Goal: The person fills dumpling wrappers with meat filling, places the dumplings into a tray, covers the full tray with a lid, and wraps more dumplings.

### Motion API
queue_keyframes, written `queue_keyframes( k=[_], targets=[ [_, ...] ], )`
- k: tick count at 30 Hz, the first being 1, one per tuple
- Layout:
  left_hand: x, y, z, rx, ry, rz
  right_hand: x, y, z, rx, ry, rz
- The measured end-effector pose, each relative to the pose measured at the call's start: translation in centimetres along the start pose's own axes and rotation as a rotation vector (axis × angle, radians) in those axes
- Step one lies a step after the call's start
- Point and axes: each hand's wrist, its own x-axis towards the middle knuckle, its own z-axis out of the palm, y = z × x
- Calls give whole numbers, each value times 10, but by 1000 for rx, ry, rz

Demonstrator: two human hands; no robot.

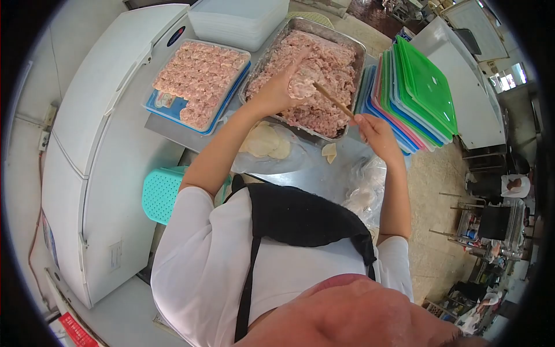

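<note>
My left hand (282, 87) is over the metal tray (359, 49) of minced meat (324, 52), its fingers curved round a meat-covered wrapper (302, 84). My right hand (373, 130) grips a thin wooden stick (335, 99), whose far tip touches the meat in my left hand. Round pale wrappers (266, 140) lie on plastic in front of the tray, with a couple of loose pieces (329, 152) to their right. On the left, a lidless plastic container (199, 78) holds rows of filled dumplings, with a gap at its lower left corner.
Stacked clear containers (237, 23) stand behind. Coloured lids (419, 87) are piled at the right of the tray. A crumpled plastic bag (367, 188) lies near the table's front edge. A turquoise basket (162, 194) and a white freezer (115, 144) are at left. Other people (514, 185) appear far right.
</note>
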Motion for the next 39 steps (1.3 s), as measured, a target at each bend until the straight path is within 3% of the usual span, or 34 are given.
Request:
queue_keyframes(
  k=[3, 6, 9, 12, 15, 18, 21, 24, 27, 28, 30, 31, 34, 36, 39],
  targets=[
    [0, 3, 5, 24, 48, -9, -2, -9, 1, 60, -55, -2],
    [5, -6, -2, 72, -211, -36, -6, -17, 0, -47, -8, -111],
    [8, -8, -2, 47, -279, -151, -3, -16, 8, -107, 50, -247],
    [5, -18, -4, -64, -355, -93, 3, -8, 19, -105, 11, -335],
    [2, -30, -6, -60, -442, 114, 13, 4, 22, -182, -29, -434],
    [1, -29, -5, 11, -478, -158, 28, 10, 7, -299, -25, -371],
    [-10, -66, 9, 166, -3, -144, 21, -7, 10, -611, 243, -367],
    [-11, -47, 2, -56, -89, -425, 16, -3, 37, -454, 272, -497],
    [-7, -78, -3, 87, -282, -267, 38, 58, 38, -850, 83, -225],
    [-8, -78, -6, 64, -249, -296, 32, 57, 30, -688, 31, -149],
    [-16, -75, -9, 18, -198, -357, 18, 47, 16, -703, 80, -111],
    [-18, -64, -14, 45, -192, -260, 10, 37, 10, -710, 100, -85],
    [-15, -38, -27, 91, -182, 0, -4, 2, 4, -113, 179, -130],
    [-16, -33, -34, 90, -182, 104, -6, -22, 19, -78, 90, -240],
    [-12, -35, -54, -57, -497, -12, 3, -52, 44, -107, -12, -340]
  ],
)
